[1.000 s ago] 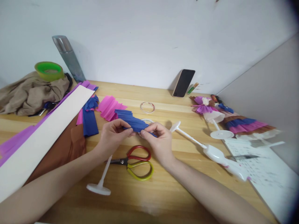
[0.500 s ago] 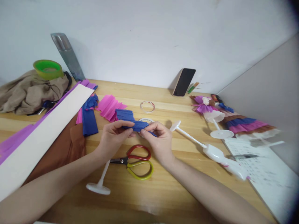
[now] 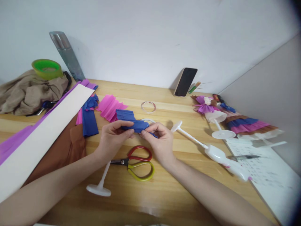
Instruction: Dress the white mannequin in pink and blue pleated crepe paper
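Between my two hands is a strip of blue crepe paper (image 3: 140, 126), pleated along part of its length. My left hand (image 3: 114, 133) pinches it with thumb and fingers. On the other end, my right hand (image 3: 160, 138) also grips the paper between thumb and forefinger. Just below lie scissors (image 3: 140, 163) with one red and one yellow handle loop. A white stand with a round base (image 3: 98, 190) pokes out from under my left wrist. Another pleated blue piece (image 3: 124, 115) and a pink crepe paper piece (image 3: 111, 107) lie behind my left hand.
Left are a long white strip (image 3: 47, 138), brown paper (image 3: 63, 153), cloth (image 3: 21, 94), a green tape roll (image 3: 47, 69) and a bottle (image 3: 67, 55). Right are a phone (image 3: 185, 82), a white doll torso (image 3: 225, 161), paper-dressed figures (image 3: 249, 124) and a written sheet (image 3: 265, 175).
The blue paper between my hands has turned slightly, showing a broader flat face. My hands stay in nearly the same place, both still pinching it.
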`<state>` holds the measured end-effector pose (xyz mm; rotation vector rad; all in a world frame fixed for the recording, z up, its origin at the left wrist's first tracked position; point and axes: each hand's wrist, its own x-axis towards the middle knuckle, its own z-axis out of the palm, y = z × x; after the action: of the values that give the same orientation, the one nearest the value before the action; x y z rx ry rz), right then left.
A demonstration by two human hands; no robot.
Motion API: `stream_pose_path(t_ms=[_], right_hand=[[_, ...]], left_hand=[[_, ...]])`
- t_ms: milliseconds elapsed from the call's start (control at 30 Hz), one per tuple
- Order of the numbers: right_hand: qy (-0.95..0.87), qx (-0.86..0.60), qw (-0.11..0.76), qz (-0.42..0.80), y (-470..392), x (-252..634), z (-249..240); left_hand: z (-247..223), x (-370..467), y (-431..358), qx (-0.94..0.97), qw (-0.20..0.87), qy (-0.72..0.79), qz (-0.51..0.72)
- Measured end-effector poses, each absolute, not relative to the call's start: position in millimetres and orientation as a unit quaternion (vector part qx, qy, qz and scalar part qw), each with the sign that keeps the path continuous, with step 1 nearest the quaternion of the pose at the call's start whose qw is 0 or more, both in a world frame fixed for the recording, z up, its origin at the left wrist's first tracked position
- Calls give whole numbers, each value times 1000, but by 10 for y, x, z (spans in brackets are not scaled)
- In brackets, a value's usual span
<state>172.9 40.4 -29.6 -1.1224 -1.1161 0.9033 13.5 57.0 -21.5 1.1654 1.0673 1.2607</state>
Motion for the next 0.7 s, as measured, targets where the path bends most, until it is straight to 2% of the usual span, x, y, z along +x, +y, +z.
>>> stream_pose_path(t_ms=[700], right_hand=[[-485,-482,619,387,390,1710,-266]], left_hand=[[-141,137,552,496,538,457,505]])
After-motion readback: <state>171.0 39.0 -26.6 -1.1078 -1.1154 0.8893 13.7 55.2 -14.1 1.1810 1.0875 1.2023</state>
